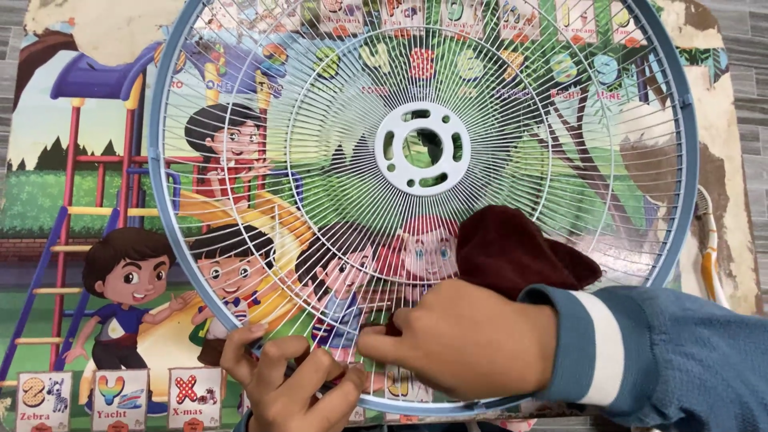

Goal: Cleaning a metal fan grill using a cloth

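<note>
White wire fan guard (336, 160), round with a blue rim and a white centre hub, was held upright and tilted toward the camera over a cartoon play mat (96, 200), filling most of the view. Dark red cloth (512, 248) lay against the guard's lower right wires, directly above the right hand (460, 340), whose fingers were closed on the cloth's lower edge. Left hand (284, 380) sat just beside the right, lower left, fingers pinched shut on the bottom rim.
</note>
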